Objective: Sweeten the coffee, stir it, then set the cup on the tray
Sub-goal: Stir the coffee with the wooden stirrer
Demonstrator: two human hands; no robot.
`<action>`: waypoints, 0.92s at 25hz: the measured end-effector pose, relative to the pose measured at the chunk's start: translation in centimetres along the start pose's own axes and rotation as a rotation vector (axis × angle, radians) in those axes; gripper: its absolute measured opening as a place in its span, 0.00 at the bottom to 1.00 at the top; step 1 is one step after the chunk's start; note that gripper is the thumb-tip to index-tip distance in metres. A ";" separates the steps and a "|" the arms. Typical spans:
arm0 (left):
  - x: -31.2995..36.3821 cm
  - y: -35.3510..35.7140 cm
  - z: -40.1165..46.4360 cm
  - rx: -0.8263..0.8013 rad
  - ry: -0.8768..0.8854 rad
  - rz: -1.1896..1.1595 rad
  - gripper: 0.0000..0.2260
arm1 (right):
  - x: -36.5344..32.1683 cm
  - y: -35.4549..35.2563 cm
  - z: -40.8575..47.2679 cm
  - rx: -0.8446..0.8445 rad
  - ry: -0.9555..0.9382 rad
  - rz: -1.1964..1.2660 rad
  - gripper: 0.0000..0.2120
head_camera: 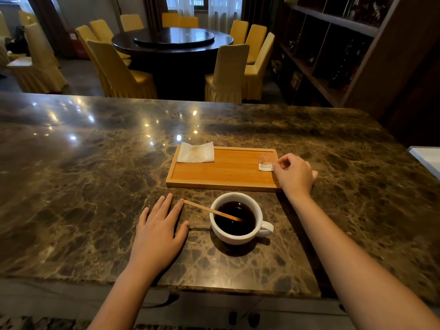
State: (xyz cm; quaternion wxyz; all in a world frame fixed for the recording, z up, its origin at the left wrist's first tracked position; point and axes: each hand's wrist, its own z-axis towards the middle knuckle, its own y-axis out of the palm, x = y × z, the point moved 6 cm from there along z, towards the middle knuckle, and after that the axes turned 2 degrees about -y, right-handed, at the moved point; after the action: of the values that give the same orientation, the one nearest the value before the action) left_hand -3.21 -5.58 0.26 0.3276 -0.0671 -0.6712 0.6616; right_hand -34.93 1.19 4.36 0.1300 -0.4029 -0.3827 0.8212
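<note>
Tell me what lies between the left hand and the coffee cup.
In the head view, only the wooden stirrer: it leans out of the cup toward the left hand, its tip by the index finger. Below it, bare marble counter.

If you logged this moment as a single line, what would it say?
right hand pinching sugar packet on tray | left hand flat on counter | stick in cup | cup off tray

A folded white napkin (195, 152) lies near yellow-covered chairs (123, 72).
</note>
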 end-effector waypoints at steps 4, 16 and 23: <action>-0.1 0.0 -0.1 -0.002 0.003 -0.001 0.25 | -1.9 0.8 -1.1 -0.179 -0.394 -0.056 0.12; -0.1 0.1 -0.1 0.003 0.009 0.001 0.25 | -6.6 -2.4 -2.0 -0.300 -0.399 0.027 0.13; -0.3 0.4 -0.1 0.034 0.022 0.004 0.25 | -16.5 -4.9 -11.9 -0.626 -0.802 0.105 0.18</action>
State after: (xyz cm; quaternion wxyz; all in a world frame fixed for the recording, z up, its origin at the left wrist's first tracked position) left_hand -3.11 -5.62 -0.19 0.3348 -0.0703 -0.6559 0.6728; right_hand -15.77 2.11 12.69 -0.1955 -0.0944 -0.6095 0.7625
